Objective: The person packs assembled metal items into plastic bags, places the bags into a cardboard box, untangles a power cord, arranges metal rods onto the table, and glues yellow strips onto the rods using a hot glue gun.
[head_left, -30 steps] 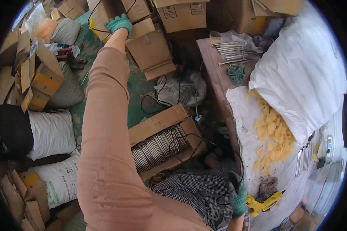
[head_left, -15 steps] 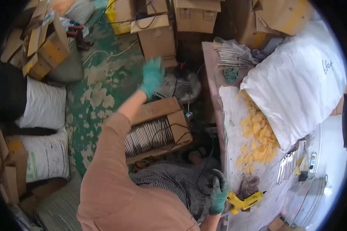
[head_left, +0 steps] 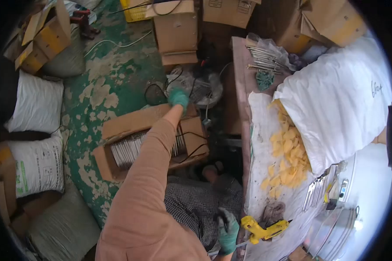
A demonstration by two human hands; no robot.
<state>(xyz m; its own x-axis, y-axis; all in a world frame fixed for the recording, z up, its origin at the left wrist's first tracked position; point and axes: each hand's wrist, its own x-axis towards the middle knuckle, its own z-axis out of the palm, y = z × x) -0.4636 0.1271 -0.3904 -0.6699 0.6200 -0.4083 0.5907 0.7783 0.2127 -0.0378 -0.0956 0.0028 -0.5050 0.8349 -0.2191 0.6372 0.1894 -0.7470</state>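
My left hand [head_left: 178,98], in a green glove, reaches past the far side of a long cardboard box [head_left: 137,118]. It is next to clear plastic bags [head_left: 204,89] and a dark cable; motion blur hides its fingers. Thin pale metal rods [head_left: 128,150] lie packed side by side in the box, partly behind my forearm. Over my checked apron [head_left: 200,198], my right hand [head_left: 228,230] has its gloved, dark-stained fingers loosely bent and apart, with nothing visible in them. Just right of it, a yellow glue gun [head_left: 261,230] lies on the table. A thin pale stick or cord passes by my wrist.
On the cloth-covered table [head_left: 257,169] are yellow flat pieces [head_left: 287,152], a large white sack [head_left: 335,104], and metal rods [head_left: 268,58]. Cardboard boxes [head_left: 176,32] stand at the back. Stuffed white sacks [head_left: 37,102] line the left side of the green floor.
My left hand has moved down toward the box and plastic bags. My right hand's fingers have bent slightly. The whole view has shifted.
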